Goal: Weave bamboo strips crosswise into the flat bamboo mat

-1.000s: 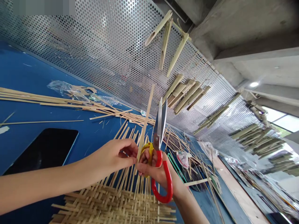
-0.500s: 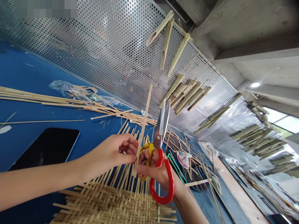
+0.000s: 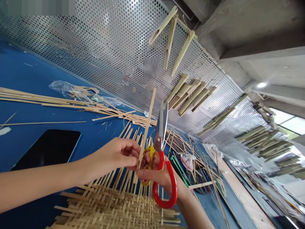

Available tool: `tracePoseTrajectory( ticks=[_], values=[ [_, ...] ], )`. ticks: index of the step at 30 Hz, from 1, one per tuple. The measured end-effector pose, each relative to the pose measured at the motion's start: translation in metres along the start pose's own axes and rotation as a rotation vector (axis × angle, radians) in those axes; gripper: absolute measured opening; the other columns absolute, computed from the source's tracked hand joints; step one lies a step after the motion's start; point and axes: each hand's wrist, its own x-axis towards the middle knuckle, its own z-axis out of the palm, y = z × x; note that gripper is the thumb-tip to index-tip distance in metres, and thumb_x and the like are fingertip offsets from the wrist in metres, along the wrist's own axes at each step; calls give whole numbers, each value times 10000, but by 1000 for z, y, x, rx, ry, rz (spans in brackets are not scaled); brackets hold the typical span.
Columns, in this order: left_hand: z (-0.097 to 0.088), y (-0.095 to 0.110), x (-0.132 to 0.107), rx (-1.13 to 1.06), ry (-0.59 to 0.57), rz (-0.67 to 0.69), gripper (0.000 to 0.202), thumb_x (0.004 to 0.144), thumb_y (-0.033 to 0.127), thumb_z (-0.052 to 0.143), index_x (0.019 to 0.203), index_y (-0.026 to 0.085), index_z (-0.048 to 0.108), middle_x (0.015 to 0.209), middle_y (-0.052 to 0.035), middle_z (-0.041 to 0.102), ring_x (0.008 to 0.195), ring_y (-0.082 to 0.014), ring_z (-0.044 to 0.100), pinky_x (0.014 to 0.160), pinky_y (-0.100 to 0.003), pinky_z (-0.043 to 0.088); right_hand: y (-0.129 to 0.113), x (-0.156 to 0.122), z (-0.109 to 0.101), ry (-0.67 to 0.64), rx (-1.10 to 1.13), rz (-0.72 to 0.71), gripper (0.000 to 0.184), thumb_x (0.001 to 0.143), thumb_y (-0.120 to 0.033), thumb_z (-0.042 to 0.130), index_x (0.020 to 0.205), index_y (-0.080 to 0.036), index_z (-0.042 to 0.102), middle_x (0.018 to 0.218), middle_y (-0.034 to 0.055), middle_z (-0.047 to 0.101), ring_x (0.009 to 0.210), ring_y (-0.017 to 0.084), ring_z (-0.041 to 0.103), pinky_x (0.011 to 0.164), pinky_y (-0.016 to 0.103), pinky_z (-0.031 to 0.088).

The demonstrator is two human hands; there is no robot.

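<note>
A flat bamboo strip (image 3: 149, 119) stands almost upright between my hands. My left hand (image 3: 127, 153) pinches it near its lower end. In my right hand (image 3: 157, 173) are scissors (image 3: 162, 140) with one red handle loop and one yellow-wrapped loop, blades pointing up and nearly together. The right thumb and fingertips also meet the strip's lower end, though I cannot tell how firmly they press it. Below both hands lies a woven bamboo mat (image 3: 114, 210), with long unwoven strips fanning away from its far edge.
A black phone (image 3: 49, 149) lies left on the blue table (image 3: 28, 76). Behind it are a bundle of bamboo strips (image 3: 47, 99) and a plastic bag (image 3: 62, 87). A perforated metal panel (image 3: 95, 41) rises at the back. A green-edged tool (image 3: 179, 170) and scraps lie right.
The scissors have tilted slightly left, and their blades look closer together. Both hands stay almost in place, still at the strip's lower end.
</note>
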Motion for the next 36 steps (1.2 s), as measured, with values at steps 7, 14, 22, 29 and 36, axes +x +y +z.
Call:
tracePoseTrajectory(
  ticks=[7, 14, 22, 29, 36],
  values=[
    [-1, -1, 1, 78, -7, 0, 139, 584, 191, 640, 718, 154, 634, 602, 70, 652, 587, -81, 595, 607, -205, 478, -3, -3, 1, -14, -108, 20, 339, 572, -190, 842, 641, -196, 510, 575, -62, 555, 508, 95, 490, 504, 230, 412],
    [9, 12, -11, 89, 11, -68, 112, 557, 141, 563, 647, 169, 623, 530, 79, 593, 517, -72, 536, 554, -207, 431, 3, -6, 1, -121, -213, -50, 143, 671, -146, 739, 652, -177, 601, 624, -44, 499, 570, 97, 412, 535, 243, 341],
    [8, 11, -12, 138, 28, -64, 64, 561, 141, 541, 590, 176, 585, 504, 85, 556, 476, -66, 505, 513, -205, 439, 1, -6, 8, -44, -141, 45, 360, 552, -176, 855, 614, -198, 501, 602, -63, 494, 578, 96, 419, 550, 240, 346],
    [5, 9, -10, 153, 8, -48, 99, 603, 175, 588, 687, 153, 635, 584, 45, 649, 544, -95, 565, 552, -225, 456, -2, -7, 1, -77, -223, 14, 348, 603, -294, 860, 610, -187, 530, 593, -59, 531, 559, 93, 445, 529, 241, 343],
    [1, -1, 0, 77, 41, -30, 299, 590, 281, 722, 795, 182, 529, 633, 44, 656, 591, -123, 607, 551, -236, 481, -1, -6, -2, -51, -93, -36, 403, 627, -346, 877, 659, -206, 501, 608, -65, 546, 526, 94, 513, 527, 241, 447]
  ],
)
